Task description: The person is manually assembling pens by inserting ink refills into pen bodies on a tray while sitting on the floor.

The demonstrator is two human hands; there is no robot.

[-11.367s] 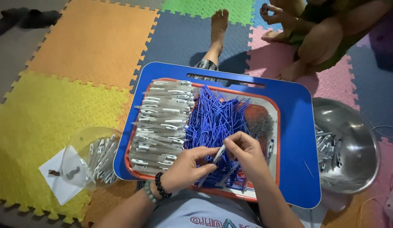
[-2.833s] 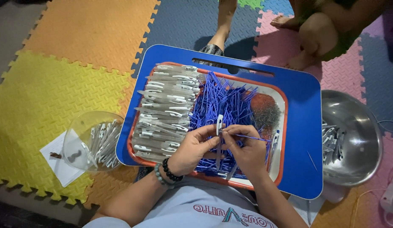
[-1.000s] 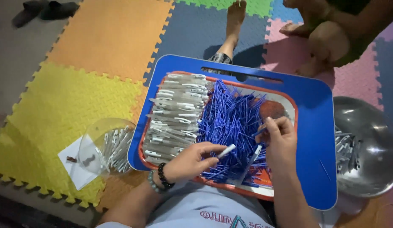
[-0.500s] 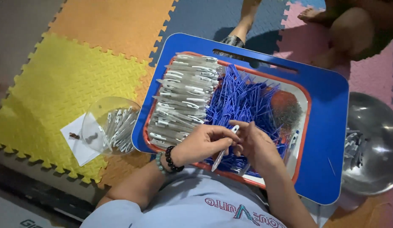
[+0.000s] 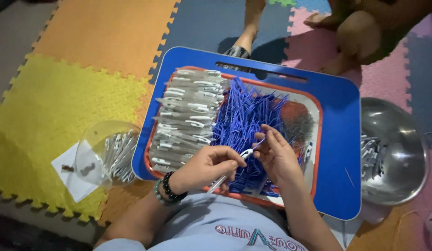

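Observation:
My left hand (image 5: pixel 207 166), with bead bracelets at the wrist, grips a white pen barrel (image 5: pixel 231 166) that slants toward my lap. My right hand (image 5: pixel 276 155) meets it at the barrel's upper end and pinches a thin blue refill (image 5: pixel 258 145) there. Both hands hover over the near edge of a red-rimmed tray (image 5: pixel 317 153). In the tray lie a pile of blue refills (image 5: pixel 244 118) in the middle and rows of white pen barrels (image 5: pixel 188 116) on the left.
The tray rests on a blue lap table (image 5: pixel 339 121). A clear bowl with pen parts (image 5: pixel 111 151) and a white paper (image 5: pixel 72 179) lie left; a steel bowl (image 5: pixel 395 151) with more parts sits right. Another person's legs (image 5: pixel 360 32) are beyond, on coloured foam mats.
My right hand reached into the blue pile, then came back to the left hand. The two hands now meet at the barrel's tip. The camera view shifted slightly.

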